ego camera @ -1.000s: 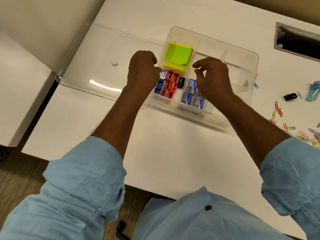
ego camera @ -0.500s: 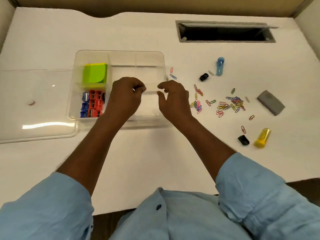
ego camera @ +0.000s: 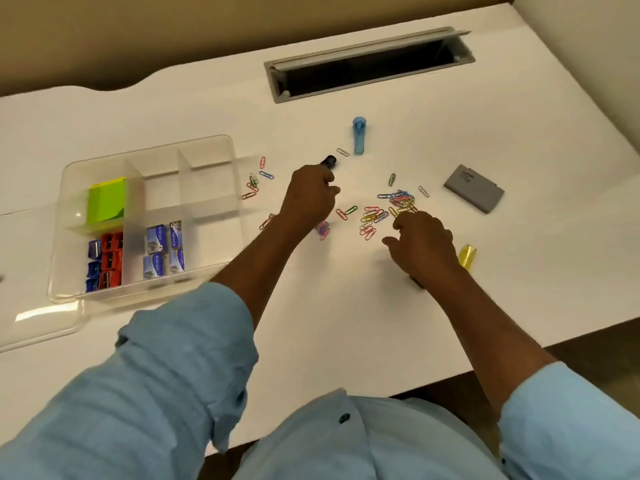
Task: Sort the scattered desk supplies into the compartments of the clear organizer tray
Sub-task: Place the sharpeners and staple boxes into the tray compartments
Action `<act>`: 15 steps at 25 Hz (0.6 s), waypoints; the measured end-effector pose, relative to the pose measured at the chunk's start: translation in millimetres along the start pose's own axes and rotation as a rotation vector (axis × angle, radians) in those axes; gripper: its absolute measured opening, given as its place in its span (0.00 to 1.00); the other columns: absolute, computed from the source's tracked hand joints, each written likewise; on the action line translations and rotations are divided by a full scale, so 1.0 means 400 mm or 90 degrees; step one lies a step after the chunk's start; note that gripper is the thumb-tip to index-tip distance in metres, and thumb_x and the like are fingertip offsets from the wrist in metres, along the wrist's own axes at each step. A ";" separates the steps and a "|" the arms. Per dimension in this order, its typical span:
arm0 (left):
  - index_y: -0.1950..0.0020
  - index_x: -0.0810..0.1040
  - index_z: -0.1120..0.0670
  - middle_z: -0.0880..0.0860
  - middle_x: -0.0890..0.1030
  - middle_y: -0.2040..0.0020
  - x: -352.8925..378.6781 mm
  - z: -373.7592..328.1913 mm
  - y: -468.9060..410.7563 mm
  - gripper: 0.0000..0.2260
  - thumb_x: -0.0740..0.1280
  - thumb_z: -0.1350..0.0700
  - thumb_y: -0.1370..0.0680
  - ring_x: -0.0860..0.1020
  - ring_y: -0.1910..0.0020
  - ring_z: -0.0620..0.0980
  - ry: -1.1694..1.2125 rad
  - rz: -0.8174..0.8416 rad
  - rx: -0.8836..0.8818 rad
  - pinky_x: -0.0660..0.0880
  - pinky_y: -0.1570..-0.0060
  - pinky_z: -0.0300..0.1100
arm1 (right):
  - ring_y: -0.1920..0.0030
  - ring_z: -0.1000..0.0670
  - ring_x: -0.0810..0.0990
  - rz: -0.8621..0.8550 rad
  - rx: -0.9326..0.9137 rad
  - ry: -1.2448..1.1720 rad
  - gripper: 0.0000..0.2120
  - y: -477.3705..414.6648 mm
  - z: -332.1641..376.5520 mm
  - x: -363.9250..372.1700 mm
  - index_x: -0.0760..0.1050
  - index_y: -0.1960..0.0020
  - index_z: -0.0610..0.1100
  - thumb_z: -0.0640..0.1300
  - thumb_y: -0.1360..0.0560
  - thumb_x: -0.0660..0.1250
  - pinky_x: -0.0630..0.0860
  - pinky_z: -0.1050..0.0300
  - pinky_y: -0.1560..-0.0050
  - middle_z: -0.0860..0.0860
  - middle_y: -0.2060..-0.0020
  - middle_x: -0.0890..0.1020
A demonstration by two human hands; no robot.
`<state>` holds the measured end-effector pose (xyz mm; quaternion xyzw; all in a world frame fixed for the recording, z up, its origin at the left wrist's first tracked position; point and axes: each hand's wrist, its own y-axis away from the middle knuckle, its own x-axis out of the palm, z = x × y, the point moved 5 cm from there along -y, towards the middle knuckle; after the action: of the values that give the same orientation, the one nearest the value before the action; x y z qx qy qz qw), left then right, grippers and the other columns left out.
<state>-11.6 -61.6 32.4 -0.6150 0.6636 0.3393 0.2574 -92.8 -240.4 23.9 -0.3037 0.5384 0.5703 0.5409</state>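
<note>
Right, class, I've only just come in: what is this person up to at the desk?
A person is sorting desk supplies into a clear organizer tray. It already holds green sticky notes, red and blue sharpeners and small staple boxes; several compartments look empty. Both hands are out over the scattered paper clips: the left hand is curled beside a small black item, the right hand reaches toward the main pile. A blue tube, yellow tube and grey case lie loose.

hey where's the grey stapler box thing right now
In the head view the grey box lies flat on the white desk at the right, just right of the paper clip pile and beyond the right hand.
</note>
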 end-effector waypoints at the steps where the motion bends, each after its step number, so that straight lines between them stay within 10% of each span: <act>1: 0.37 0.75 0.59 0.57 0.77 0.38 0.023 -0.006 -0.027 0.16 0.67 0.56 0.24 0.73 0.37 0.53 -0.030 0.003 -0.004 0.66 0.38 0.40 | 0.41 0.42 0.75 0.027 0.011 0.024 0.18 0.003 -0.026 -0.001 0.73 0.40 0.44 0.52 0.26 0.68 0.71 0.48 0.43 0.44 0.44 0.78; 15: 0.35 0.73 0.57 0.59 0.71 0.37 0.145 0.006 -0.168 0.16 0.58 0.64 0.22 0.67 0.35 0.56 -0.199 -0.098 -0.025 0.66 0.36 0.45 | 0.48 0.45 0.77 0.143 0.004 -0.028 0.24 0.050 -0.182 0.033 0.72 0.43 0.43 0.54 0.32 0.74 0.72 0.55 0.55 0.46 0.48 0.77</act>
<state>48.2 -97.9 -22.3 -0.6084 0.5600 0.4231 0.3706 -131.8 -301.9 0.2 -0.2273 0.5591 0.6319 0.4863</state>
